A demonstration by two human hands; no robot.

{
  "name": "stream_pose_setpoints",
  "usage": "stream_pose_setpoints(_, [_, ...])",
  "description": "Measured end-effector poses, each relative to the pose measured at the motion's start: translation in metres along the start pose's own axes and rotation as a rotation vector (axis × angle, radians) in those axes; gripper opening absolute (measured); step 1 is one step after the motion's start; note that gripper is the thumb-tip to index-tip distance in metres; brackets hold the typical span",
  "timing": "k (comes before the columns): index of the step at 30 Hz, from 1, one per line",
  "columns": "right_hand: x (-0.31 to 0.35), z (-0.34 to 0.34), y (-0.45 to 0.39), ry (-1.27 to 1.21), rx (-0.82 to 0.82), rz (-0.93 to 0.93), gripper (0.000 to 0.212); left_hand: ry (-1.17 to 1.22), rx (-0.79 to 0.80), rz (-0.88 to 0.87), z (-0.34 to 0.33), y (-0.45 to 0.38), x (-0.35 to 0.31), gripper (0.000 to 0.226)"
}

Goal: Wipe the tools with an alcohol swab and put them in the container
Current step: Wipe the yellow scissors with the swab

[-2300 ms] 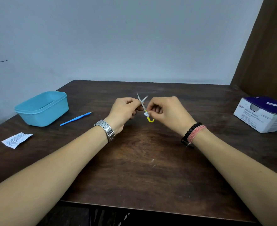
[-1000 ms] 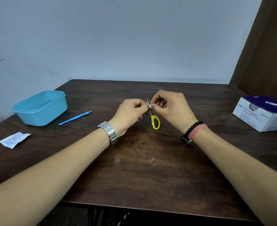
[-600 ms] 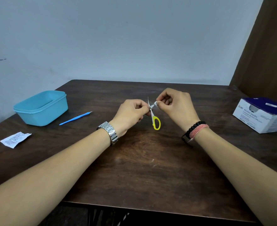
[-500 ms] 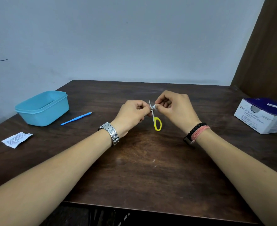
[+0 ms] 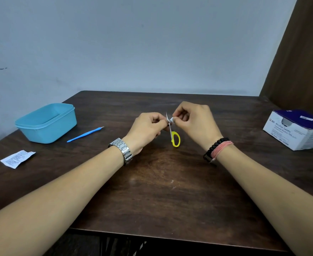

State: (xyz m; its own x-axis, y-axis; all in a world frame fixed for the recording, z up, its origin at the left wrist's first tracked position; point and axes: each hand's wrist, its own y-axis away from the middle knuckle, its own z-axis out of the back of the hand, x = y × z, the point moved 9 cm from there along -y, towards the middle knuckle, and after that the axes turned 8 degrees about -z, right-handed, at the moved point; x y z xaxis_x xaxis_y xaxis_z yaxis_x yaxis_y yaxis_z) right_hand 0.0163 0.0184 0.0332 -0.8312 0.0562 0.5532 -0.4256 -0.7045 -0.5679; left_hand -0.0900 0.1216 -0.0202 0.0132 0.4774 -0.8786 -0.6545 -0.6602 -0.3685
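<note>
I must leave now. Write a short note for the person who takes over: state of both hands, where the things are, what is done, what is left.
Left hand holds the small scissors, yellow handle hanging down.
Right hand pinches the white swab on the blades.
Blue tool lies on the table beside the blue container, which looks empty.
Swab box far right; torn wrapper far left.
Done: nothing stored yet.
Left: finish scissors, wipe blue tool, put both in.

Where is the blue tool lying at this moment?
In the head view, the blue tool lies flat on the table's left side, just right of the blue container and apart from both hands.
</note>
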Motion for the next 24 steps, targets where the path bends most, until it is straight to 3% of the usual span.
stream_pose_setpoints(4, [-0.012, 0.011, -0.004, -0.014, -0.054, -0.038, 0.007, 0.002, 0.022, -0.004, -0.003, 0.001, -0.002, 0.016])
stream_pose_setpoints(10, [0.005, -0.007, 0.004, -0.001, 0.064, 0.023, 0.007, -0.061, 0.001, -0.017, 0.001, 0.003, -0.005, 0.019])
stream_pose_setpoints(15, [-0.01, 0.008, -0.002, 0.001, -0.028, -0.031, 0.008, -0.071, 0.038, -0.014, -0.003, 0.004, -0.006, 0.016])
stream_pose_setpoints(21, [0.003, -0.005, 0.004, 0.005, 0.036, 0.009, 0.006, -0.037, 0.02, -0.008, -0.001, 0.004, -0.004, 0.017])
stream_pose_setpoints(24, [0.0, -0.003, 0.001, -0.034, -0.008, -0.042, 0.006, 0.013, -0.013, 0.012, 0.003, 0.001, -0.002, 0.019])
